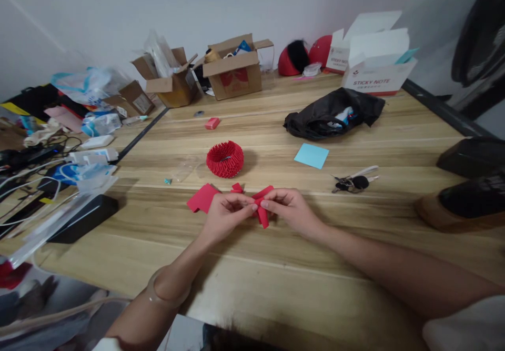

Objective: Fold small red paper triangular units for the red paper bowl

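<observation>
I am pinching a red strip (263, 217) between my two hands, over the near middle of the surface (244, 272); one end is pointing toward me, at about 6 o'clock. My left hand (231, 213) is gripping it narrowly from 9 o'clock, thumb against fingers, and my right hand (290, 208) is closing on it the same way from 3 o'clock, the two thumbs nearly meeting. More red paper is showing just behind my fingers; I cannot tell whether it is belonging to the same strip.

Taking the strip as the clock's centre, a red sheet (202, 197) is lying at 10 o'clock, close beside my left hand, and a small red piece (237, 188) is resting at 11. Farther out toward 11, a spiky red bowl (231, 168) is standing upright, with a red block (212, 123) lying beyond it. At 1 o'clock a blue note (311, 156) is lying flat, a black bag (315, 115) is slumping behind it, and a white box (373, 80) is standing open beyond that. Keys (349, 183) are lying at 2. Near 12, a carton (239, 80) is standing open at the far edge. At 9, a black case (84, 222) is sitting well apart from my hands.
</observation>
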Demonstrator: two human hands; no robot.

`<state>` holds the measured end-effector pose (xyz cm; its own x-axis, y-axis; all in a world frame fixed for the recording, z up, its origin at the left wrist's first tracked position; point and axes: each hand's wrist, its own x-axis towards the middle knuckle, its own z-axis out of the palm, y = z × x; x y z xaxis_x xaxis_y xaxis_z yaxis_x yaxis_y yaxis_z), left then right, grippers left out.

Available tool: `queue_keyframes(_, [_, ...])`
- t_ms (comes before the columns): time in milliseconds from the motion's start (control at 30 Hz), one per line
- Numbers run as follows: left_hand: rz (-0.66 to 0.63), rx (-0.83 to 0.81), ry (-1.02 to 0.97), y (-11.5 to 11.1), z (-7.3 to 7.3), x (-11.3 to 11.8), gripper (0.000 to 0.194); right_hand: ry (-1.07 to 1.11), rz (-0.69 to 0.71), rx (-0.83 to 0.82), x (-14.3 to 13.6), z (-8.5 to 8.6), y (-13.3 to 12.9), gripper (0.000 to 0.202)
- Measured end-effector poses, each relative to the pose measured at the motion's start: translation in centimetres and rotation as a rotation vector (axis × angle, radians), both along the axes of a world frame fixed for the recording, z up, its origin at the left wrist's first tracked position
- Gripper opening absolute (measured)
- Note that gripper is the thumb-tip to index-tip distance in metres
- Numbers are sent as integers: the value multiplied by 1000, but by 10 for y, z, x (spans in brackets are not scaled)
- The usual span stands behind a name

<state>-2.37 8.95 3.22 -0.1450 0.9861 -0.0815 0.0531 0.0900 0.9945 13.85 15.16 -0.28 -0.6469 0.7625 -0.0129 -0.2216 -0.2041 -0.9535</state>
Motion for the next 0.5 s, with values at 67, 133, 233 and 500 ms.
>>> queue_keyframes(67, [-5,-1,8,0,0,0,23,-5,0,-6,0,-1,0,25])
queue_keyframes(133, [-7,-7,19,0,0,0,23,-15,-1,-11,0,-1,0,27])
queue_keyframes(233, [-11,-17,36,-1,0,-1,23,-18,-2,-20,0,-3,0,28])
queue_keyframes(500, [-19,-27,29,1,-1,-2,20,-20,-15,-16,-1,-3,0,26])
